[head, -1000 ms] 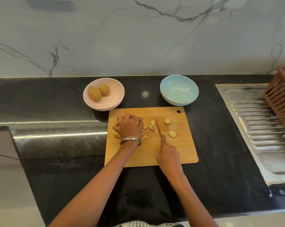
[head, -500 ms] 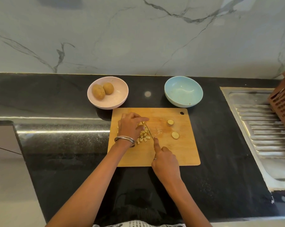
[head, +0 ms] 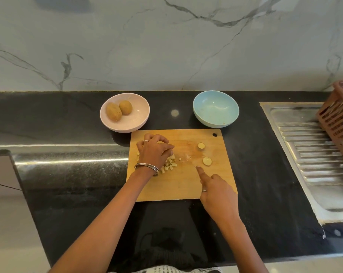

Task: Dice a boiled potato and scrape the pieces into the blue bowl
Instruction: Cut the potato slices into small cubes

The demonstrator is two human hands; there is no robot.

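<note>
Two hands over the board [head: 178,186], as I read the feed. Left hand [head: 154,152]: fingers curled down over the heap of dice [head: 169,166], gathering or steadying it; the uncut remainder, if any, is hidden beneath the palm. Right hand [head: 219,192]: curled as if around a handle, forefinger stretched forward. The knife [head: 194,164] is a faint blur past that fingertip, so I cannot confirm the grip.

Change logged: half a second ago the blade stood against the heap, just beside the left fingers; now the right hand has swung away, well apart from the left, its fingertip near the closer slice. I judge one cutting pass closed and the blade being reset or aimed at the slices. Dicing looks largely done; scraping not begun.

Count:
- Slices [head: 207,161]: two, ahead of the right forefinger.
- Dice: one heap at the left wrist, one stray cube between the hands.
- Blue bowl [head: 216,109]: one, beyond the right hand, holding no dice.
- Pink bowl [head: 125,115]: one, beyond the left hand.
- Whole potatoes [head: 119,110]: two, in the pink bowl.
- Basket [head: 337,115]: one, far right over the sink.
</note>
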